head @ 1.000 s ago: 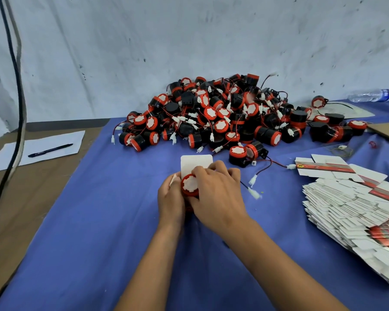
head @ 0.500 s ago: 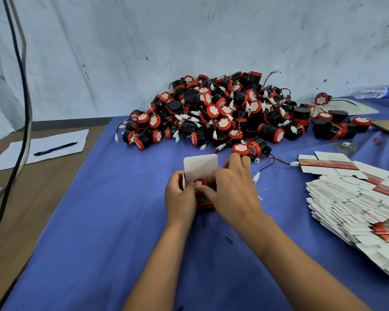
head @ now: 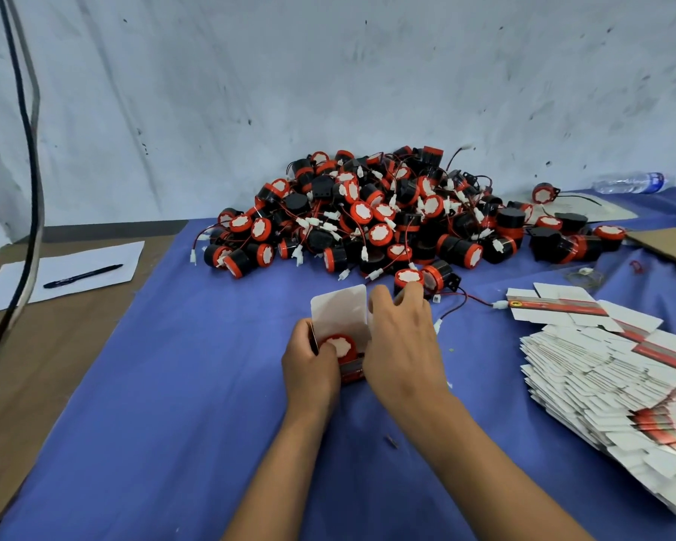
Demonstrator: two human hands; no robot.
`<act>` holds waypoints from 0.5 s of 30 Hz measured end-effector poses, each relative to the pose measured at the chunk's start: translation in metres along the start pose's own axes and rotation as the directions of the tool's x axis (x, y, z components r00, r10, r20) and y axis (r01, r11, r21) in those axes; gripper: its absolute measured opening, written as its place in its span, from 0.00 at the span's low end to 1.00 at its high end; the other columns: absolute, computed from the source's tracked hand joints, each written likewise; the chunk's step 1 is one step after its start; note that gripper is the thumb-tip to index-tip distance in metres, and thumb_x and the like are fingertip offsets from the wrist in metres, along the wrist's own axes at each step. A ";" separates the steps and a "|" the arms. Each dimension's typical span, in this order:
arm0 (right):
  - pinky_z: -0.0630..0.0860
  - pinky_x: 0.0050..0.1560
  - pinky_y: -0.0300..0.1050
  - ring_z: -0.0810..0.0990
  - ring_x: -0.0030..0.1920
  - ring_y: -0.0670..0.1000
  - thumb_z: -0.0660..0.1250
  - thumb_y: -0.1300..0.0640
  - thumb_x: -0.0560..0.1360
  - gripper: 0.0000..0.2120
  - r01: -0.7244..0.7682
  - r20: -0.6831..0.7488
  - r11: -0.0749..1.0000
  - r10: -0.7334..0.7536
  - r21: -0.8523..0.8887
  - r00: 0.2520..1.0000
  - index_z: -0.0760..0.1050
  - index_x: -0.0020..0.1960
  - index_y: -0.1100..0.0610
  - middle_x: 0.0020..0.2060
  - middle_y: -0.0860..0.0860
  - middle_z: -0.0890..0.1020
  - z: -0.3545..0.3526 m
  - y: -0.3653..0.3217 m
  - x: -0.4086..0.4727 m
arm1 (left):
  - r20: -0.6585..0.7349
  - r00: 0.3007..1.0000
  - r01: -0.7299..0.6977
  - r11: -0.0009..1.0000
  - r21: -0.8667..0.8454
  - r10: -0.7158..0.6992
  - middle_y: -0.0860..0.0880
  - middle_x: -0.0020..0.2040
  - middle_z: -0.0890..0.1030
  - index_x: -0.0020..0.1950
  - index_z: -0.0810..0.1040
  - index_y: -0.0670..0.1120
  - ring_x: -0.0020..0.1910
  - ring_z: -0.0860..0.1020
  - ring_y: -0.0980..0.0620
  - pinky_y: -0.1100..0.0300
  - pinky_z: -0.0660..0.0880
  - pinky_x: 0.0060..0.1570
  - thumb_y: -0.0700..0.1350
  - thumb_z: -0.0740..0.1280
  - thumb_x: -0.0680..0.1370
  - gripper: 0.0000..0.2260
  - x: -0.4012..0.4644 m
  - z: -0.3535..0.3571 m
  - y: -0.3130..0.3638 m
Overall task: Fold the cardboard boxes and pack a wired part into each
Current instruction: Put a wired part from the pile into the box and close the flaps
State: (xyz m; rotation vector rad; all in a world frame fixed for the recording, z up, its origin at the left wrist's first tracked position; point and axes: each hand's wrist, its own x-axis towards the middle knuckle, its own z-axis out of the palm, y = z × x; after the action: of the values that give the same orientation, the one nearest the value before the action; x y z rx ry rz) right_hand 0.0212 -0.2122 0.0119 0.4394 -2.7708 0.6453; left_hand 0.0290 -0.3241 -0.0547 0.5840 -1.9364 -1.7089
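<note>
A small cardboard box (head: 340,314) stands on the blue cloth with its white lid flap up. A wired part (head: 340,345), black with a red rim and white face, sits inside its open top. My left hand (head: 309,365) grips the box's left side. My right hand (head: 402,345) covers the box's right side, fingers stretched toward the pile. A big heap of the same wired parts (head: 367,220) lies behind. A fanned stack of flat box blanks (head: 609,369) lies at the right.
The blue cloth (head: 172,384) covers the table; bare brown tabletop shows at left with a sheet of paper (head: 67,267) and a pen (head: 83,276). A black cable (head: 32,189) hangs at left. A water bottle (head: 629,183) lies at back right, cardboard (head: 668,244) beside it.
The wired part has gone from held above the box down into its open top. My right hand has shifted to the box's right side, fingers stretched forward.
</note>
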 end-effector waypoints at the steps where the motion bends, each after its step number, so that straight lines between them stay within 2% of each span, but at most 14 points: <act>1: 0.60 0.36 0.42 0.65 0.43 0.52 0.63 0.71 0.71 0.19 0.000 0.025 1.000 -0.001 0.006 1.000 0.60 0.51 0.53 0.54 0.53 0.65 -0.005 0.003 0.001 | -0.012 1.000 -0.023 0.999 0.035 0.024 0.49 0.44 0.84 0.48 0.77 0.48 0.46 0.82 0.44 0.46 0.82 0.43 0.32 0.63 0.74 0.11 0.001 0.000 0.001; 3: 0.57 0.30 0.42 0.65 0.36 0.51 0.63 0.69 0.72 0.15 -0.004 0.140 0.999 0.008 -0.033 0.990 0.59 0.47 0.54 0.46 0.52 0.69 -0.017 0.011 0.004 | -0.025 0.999 -0.044 0.997 0.058 0.045 0.49 0.45 0.83 0.48 0.77 0.47 0.47 0.82 0.45 0.46 0.81 0.45 0.32 0.63 0.74 0.11 0.001 0.002 0.001; 6: 0.61 0.28 0.43 0.68 0.33 0.50 0.65 0.65 0.73 0.11 -0.002 0.300 0.998 0.022 -0.068 0.954 0.63 0.44 0.56 0.38 0.51 0.71 -0.024 0.014 0.008 | -0.028 0.998 -0.061 0.996 0.060 0.063 0.48 0.46 0.83 0.48 0.76 0.46 0.47 0.81 0.45 0.46 0.81 0.45 0.33 0.65 0.75 0.09 0.001 0.002 -0.001; 8: 0.70 0.29 0.47 0.74 0.35 0.53 0.64 0.66 0.73 0.08 -0.014 0.273 1.000 0.008 0.021 0.962 0.69 0.49 0.57 0.40 0.53 0.75 -0.026 0.008 0.008 | -0.031 0.997 -0.064 0.997 0.052 0.066 0.48 0.46 0.83 0.48 0.76 0.46 0.46 0.81 0.45 0.51 0.80 0.41 0.33 0.65 0.76 0.09 0.002 0.002 -0.001; 10: 0.80 0.38 0.53 0.80 0.41 0.58 0.62 0.67 0.74 0.10 -0.032 0.167 0.994 0.013 0.109 0.986 0.75 0.54 0.58 0.45 0.55 0.80 -0.024 0.002 0.009 | -0.016 0.998 -0.059 0.997 0.054 0.060 0.49 0.45 0.82 0.49 0.77 0.47 0.45 0.81 0.48 0.60 0.76 0.36 0.34 0.66 0.76 0.08 0.002 0.002 -0.002; 12: 0.81 0.44 0.54 0.80 0.47 0.58 0.61 0.67 0.76 0.12 0.007 0.071 0.991 -0.017 0.135 0.997 0.77 0.56 0.58 0.49 0.55 0.81 -0.016 -0.004 0.009 | 0.015 0.999 -0.052 0.997 0.053 0.051 0.48 0.44 0.82 0.48 0.76 0.47 0.42 0.80 0.49 0.58 0.76 0.36 0.36 0.67 0.77 0.06 0.003 0.002 -0.002; 13: 0.79 0.42 0.52 0.79 0.47 0.57 0.61 0.66 0.77 0.10 0.030 0.072 0.991 -0.039 0.131 0.997 0.78 0.53 0.59 0.48 0.55 0.81 -0.010 -0.007 0.010 | 0.032 0.999 -0.046 0.998 0.048 0.045 0.48 0.43 0.83 0.48 0.76 0.46 0.40 0.79 0.49 0.55 0.77 0.36 0.37 0.68 0.77 0.04 0.003 0.002 -0.002; 15: 0.71 0.33 0.44 0.75 0.42 0.53 0.61 0.64 0.79 0.08 0.062 0.138 0.997 -0.068 0.047 0.988 0.74 0.42 0.58 0.45 0.54 0.80 0.004 -0.013 0.009 | 0.060 0.997 -0.041 0.999 0.026 0.039 0.49 0.42 0.84 0.47 0.77 0.46 0.38 0.79 0.52 0.58 0.77 0.33 0.40 0.70 0.78 0.04 0.002 0.001 -0.002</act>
State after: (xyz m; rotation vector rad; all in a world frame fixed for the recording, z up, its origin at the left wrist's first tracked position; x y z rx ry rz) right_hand 0.0165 -0.2273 0.0164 0.6036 -2.8636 0.6840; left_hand 0.0267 -0.3253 -0.0564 0.5068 -2.0016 -1.6955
